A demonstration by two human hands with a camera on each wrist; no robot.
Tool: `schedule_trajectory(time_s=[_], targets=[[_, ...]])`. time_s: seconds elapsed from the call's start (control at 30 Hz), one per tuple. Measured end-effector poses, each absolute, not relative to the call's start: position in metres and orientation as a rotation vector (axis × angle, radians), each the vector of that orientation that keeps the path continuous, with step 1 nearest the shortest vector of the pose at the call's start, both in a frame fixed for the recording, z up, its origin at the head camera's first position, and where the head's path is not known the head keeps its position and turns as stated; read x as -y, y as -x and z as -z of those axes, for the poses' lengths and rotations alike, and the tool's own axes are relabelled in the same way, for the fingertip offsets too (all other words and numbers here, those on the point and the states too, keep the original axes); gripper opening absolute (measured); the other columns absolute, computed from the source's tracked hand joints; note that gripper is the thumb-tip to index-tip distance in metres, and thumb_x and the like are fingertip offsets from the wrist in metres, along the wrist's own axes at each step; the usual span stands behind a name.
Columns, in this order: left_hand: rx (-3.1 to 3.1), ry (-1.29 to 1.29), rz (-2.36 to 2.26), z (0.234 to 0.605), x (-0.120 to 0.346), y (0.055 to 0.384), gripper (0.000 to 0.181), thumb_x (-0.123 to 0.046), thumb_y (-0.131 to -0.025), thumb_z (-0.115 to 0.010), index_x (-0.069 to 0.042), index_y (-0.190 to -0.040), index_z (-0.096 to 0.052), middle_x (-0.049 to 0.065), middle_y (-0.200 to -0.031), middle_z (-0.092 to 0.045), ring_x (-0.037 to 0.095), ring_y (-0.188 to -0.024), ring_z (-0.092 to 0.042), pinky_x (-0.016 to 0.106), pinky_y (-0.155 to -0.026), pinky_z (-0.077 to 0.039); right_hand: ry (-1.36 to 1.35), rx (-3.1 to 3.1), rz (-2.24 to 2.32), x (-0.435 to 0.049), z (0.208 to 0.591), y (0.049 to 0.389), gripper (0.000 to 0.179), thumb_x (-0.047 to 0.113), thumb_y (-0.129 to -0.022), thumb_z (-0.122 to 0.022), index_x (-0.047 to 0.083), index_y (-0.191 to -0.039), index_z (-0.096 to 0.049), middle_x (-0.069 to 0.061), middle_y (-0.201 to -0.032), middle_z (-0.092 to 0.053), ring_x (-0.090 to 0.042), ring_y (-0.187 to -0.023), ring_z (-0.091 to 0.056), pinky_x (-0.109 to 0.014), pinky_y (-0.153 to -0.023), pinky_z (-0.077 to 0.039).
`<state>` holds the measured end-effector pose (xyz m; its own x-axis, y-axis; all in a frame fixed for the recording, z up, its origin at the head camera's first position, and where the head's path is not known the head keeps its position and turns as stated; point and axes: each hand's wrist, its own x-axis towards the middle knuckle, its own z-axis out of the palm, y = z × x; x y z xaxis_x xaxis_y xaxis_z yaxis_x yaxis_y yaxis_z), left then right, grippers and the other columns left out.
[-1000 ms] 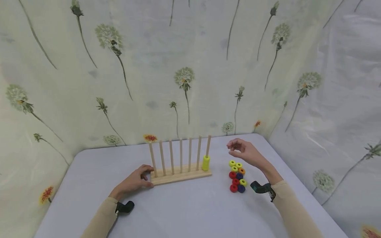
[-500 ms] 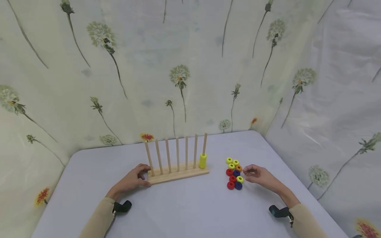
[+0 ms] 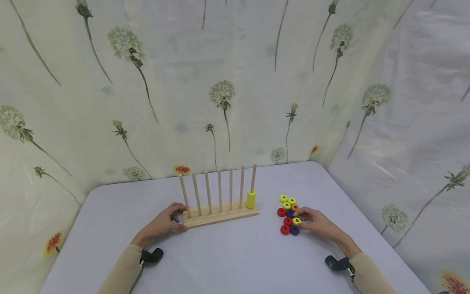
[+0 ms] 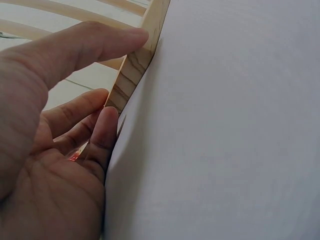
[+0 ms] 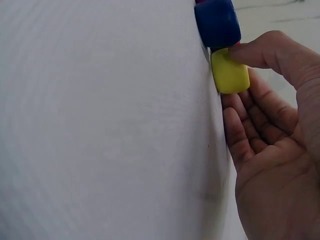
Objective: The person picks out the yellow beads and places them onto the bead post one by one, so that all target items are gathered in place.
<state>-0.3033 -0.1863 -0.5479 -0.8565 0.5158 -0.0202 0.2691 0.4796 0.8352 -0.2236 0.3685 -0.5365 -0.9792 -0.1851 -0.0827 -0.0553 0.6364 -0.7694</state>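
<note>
My left hand grips the left end of a wooden peg stand, thumb on the front and fingers behind. In the left wrist view, the stand's end lies between thumb and fingertips. The stand has a row of upright pegs; yellow beads are stacked on the rightmost peg. My right hand is at the right side of a loose bead group, thumb and fingers around a yellow bead. A blue bead lies beside it. In the head view, the fingertips are close to another blue bead.
Red beads, more yellow beads and an orange bead lie in the group right of the stand. A white cloth covers the table. A flower-patterned curtain hangs behind and along the sides.
My right hand has come down from above the beads and then moved left onto them. A red and a blue bead have shifted slightly left. The left hand keeps its hold on the stand.
</note>
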Motion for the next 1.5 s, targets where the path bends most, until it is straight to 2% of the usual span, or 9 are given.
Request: schedule_trajectory(time_s=[0.13,0.33,0.47,0.63,0.8,1.1,1.5], targets=[[-2.447,-0.673,-1.344,0.547,0.186,0.304,0.066,-0.023,-0.075,-0.082,-0.009,-0.133,-0.053,0.009,-0.135,-0.046,0.018,-0.088,-0.051,0.024,-0.074,-0.042,0.207,-2.716,1.260,-0.368,0.536,0.224,0.035,0.021,-0.084,-0.074,0.008,-0.112,-0.059,-0.008,-0.112,-0.061,-0.019,-0.102,-0.056,-0.018,-0.083,-0.047],[-2.446,-0.677,-1.353,0.543,0.183,0.299,0.065,-0.014,-0.077,-0.080,-0.004,-0.134,-0.051,0.014,-0.136,-0.045,0.023,-0.089,-0.051,0.023,-0.072,-0.041,0.205,-2.715,1.255,-0.369,0.536,0.227,0.034,0.023,-0.083,-0.075,0.008,-0.108,-0.060,-0.006,-0.106,-0.061,-0.018,-0.097,-0.056,-0.020,-0.079,-0.048],[-2.443,-0.691,-1.357,0.539,0.181,0.295,0.064,-0.013,-0.077,-0.080,-0.002,-0.133,-0.051,0.015,-0.137,-0.044,0.023,-0.088,-0.051,0.023,-0.072,-0.041,0.213,-2.720,1.292,-0.372,0.528,0.231,0.033,0.021,-0.084,-0.074,0.007,-0.109,-0.060,-0.008,-0.109,-0.061,-0.017,-0.096,-0.057,-0.021,-0.076,-0.049],[-2.458,-0.694,-1.346,0.548,0.185,0.302,0.066,-0.019,-0.077,-0.081,-0.006,-0.134,-0.051,0.012,-0.139,-0.043,0.019,-0.089,-0.050,0.023,-0.073,-0.041,0.269,-2.752,1.362,-0.363,0.497,0.248,0.032,0.019,-0.088,-0.070,0.003,-0.113,-0.058,-0.013,-0.114,-0.061,-0.023,-0.103,-0.059,-0.018,-0.079,-0.050],[-2.436,-0.667,-1.369,0.551,0.186,0.304,0.066,-0.018,-0.076,-0.081,-0.006,-0.134,-0.051,0.012,-0.141,-0.042,0.022,-0.091,-0.051,0.024,-0.074,-0.041,0.392,-2.814,1.389,-0.335,0.454,0.269,0.028,0.017,-0.090,-0.067,0.004,-0.114,-0.057,-0.013,-0.112,-0.061,-0.019,-0.102,-0.060,-0.018,-0.081,-0.050],[-2.447,-0.649,-1.342,0.548,0.186,0.305,0.069,-0.029,-0.074,-0.083,-0.011,-0.133,-0.053,0.006,-0.137,-0.045,0.017,-0.090,-0.050,0.025,-0.075,-0.042,0.554,-2.811,1.478,-0.276,0.388,0.299,0.031,0.023,-0.091,-0.066,0.007,-0.116,-0.058,-0.010,-0.113,-0.061,-0.018,-0.100,-0.060,-0.023,-0.079,-0.051],[-2.466,-0.640,-1.337,0.549,0.187,0.305,0.068,-0.029,-0.073,-0.083,-0.011,-0.132,-0.054,0.005,-0.135,-0.046,0.015,-0.090,-0.049,0.025,-0.075,-0.041,0.655,-2.741,1.556,-0.237,0.358,0.309,0.030,0.021,-0.091,-0.067,0.007,-0.116,-0.060,-0.011,-0.113,-0.060,-0.021,-0.102,-0.060,-0.025,-0.081,-0.051]])
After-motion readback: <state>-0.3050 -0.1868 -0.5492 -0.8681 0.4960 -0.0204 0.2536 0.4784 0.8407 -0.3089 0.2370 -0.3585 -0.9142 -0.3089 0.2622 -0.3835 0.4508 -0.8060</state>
